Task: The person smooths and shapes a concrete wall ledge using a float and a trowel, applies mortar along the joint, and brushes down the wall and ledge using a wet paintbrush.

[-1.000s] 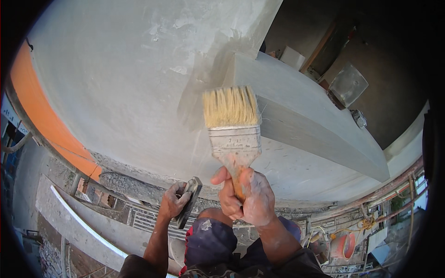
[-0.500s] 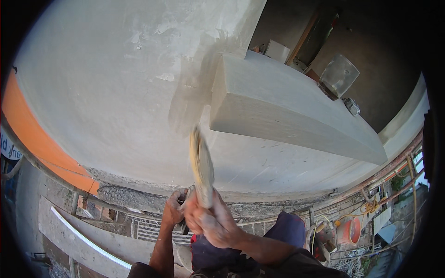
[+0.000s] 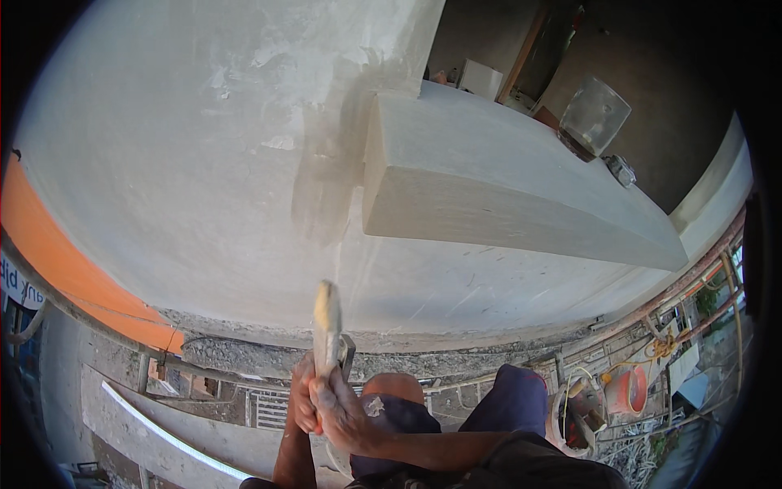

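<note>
Held upright in front of my body is a brush (image 3: 327, 308) with pale yellowish bristles, and my right hand (image 3: 344, 411) is closed around its handle. My left hand (image 3: 302, 394) is closed right beside it, the two hands touching or nearly so. A grey, plaster-smeared tool (image 3: 348, 355) sticks up behind the brush; the left hand seems to grip it, but its lower part and kind are hidden. Ahead rises a smooth grey plastered wall (image 3: 187, 187), with a darker damp patch (image 3: 322, 187) beside the projecting window sill (image 3: 456, 196). The brush tip is below that patch and appears apart from the wall.
On the sill stand a clear plastic container (image 3: 595, 116) and a small crumpled object (image 3: 620, 171). A rough ledge (image 3: 244, 352) runs along the wall's foot. Buckets, one orange-red (image 3: 627, 391), stand at lower right near bamboo poles (image 3: 737, 326). A long plank (image 3: 122, 432) lies at lower left.
My right hand has lowered the brush from near the damp patch, drawing it down and slightly left beside my left hand. The view has shifted slightly.
</note>
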